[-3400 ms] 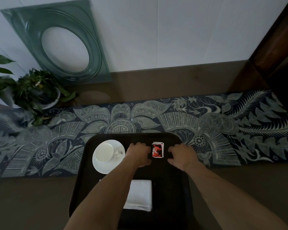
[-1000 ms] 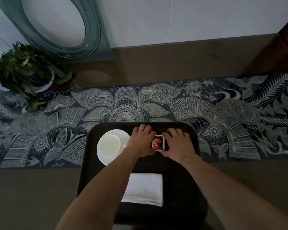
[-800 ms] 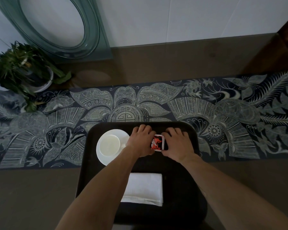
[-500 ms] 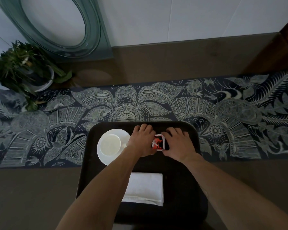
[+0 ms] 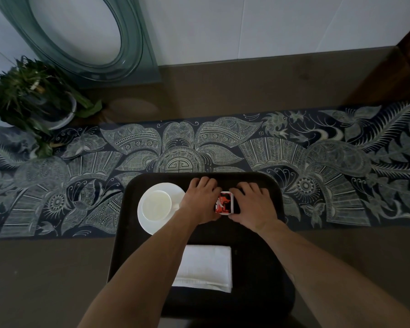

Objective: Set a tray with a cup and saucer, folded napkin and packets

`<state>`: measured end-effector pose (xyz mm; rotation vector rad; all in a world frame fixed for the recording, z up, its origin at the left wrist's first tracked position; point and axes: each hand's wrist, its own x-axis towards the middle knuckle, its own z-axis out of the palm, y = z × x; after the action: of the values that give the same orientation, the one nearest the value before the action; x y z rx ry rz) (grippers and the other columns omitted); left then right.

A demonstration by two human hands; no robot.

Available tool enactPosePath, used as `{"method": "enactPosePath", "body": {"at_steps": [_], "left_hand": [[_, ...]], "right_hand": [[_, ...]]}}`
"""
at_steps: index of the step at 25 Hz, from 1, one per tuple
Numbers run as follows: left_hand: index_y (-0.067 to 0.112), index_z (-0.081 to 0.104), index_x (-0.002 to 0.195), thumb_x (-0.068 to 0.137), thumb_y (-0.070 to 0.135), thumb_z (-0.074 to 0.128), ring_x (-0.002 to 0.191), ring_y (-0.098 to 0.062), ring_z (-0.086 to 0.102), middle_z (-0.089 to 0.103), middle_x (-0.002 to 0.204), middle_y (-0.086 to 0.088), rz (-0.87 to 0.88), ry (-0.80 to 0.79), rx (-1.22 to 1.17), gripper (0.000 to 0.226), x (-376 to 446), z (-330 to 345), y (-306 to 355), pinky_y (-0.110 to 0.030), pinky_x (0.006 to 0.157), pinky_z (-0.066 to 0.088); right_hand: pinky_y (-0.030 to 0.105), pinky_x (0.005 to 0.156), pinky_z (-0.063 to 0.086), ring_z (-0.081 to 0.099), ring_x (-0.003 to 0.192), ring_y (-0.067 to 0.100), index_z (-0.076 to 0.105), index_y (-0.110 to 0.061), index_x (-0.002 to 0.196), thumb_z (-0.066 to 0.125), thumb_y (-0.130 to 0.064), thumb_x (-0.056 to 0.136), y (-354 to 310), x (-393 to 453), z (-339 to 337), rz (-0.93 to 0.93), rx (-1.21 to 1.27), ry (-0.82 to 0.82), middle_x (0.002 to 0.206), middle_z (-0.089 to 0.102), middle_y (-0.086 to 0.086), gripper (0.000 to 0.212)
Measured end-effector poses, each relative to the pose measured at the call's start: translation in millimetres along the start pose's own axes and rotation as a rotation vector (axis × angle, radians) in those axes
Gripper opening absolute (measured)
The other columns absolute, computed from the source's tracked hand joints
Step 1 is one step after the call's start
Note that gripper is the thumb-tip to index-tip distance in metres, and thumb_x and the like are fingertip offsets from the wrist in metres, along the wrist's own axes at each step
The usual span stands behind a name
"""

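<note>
A dark tray (image 5: 265, 261) sits on a brown table (image 5: 223, 91), with its far edge lying over a blue patterned cloth (image 5: 329, 150). Both hands are on the far part of the tray, close together. Between them are the red and white packets (image 5: 224, 202), lying flat on the tray. The left hand (image 5: 202, 200) touches the left side of the packets, and its fingers are curled down and bunched close, with the tips pointing away from the person. The right hand (image 5: 252, 204) touches the right side of the packets, and its fingers are curled down too and kept close to each other. The two thumbs sit at the near corners of the packets, so the hands squeeze the little stack from both sides. I cannot tell how many packets are in the stack. Just left of the left hand's fingers is a white cup (image 5: 156, 204), standing upright on a white saucer (image 5: 149, 223). The left wrist covers the right edge of the saucer. Nearer the person than the fingers, between the two arms, lies a folded white napkin (image 5: 206, 266), flat on the tray. Far off to the left of the fingers, a green plant (image 5: 31, 95) stands on the table, and a big glass panel (image 5: 85, 36) leans on the wall behind it.
</note>
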<state>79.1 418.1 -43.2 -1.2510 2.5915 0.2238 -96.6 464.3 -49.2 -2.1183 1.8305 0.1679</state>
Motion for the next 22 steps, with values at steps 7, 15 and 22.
{"method": "enactPosePath", "body": {"at_steps": [7, 15, 22], "left_hand": [[0.020, 0.052, 0.128, 0.070, 0.057, 0.066, 0.120, -0.026, 0.040, 0.049, 0.127, -0.004, -0.011, 0.006, -0.007, 0.071, -1, 2, 0, -0.044, 0.105, 0.030], [0.020, 0.045, 0.136, 0.071, 0.056, 0.067, 0.124, -0.026, 0.039, 0.047, 0.132, -0.004, -0.029, 0.001, -0.015, 0.077, -3, 4, 1, -0.044, 0.108, 0.028], [0.017, 0.040, 0.141, 0.077, 0.055, 0.062, 0.126, -0.026, 0.040, 0.048, 0.134, -0.007, -0.110, 0.033, -0.049, 0.078, -22, -6, 14, -0.041, 0.115, 0.023]], "right_hand": [[0.045, 0.102, 0.033, 0.038, 0.126, 0.024, 0.039, -0.029, 0.139, 0.066, -0.056, 0.077, 0, -1, 0, 0.015, 0.016, 0.000, 0.136, 0.043, 0.001, 0.073], [0.046, 0.102, 0.035, 0.037, 0.128, 0.025, 0.034, -0.030, 0.143, 0.068, -0.055, 0.077, -3, -1, 0, 0.039, 0.025, -0.024, 0.140, 0.040, 0.001, 0.078], [0.047, 0.106, 0.033, 0.036, 0.133, 0.027, 0.033, -0.022, 0.145, 0.062, -0.053, 0.084, -6, -18, -11, 0.112, 0.004, -0.109, 0.144, 0.039, 0.006, 0.074]]}}
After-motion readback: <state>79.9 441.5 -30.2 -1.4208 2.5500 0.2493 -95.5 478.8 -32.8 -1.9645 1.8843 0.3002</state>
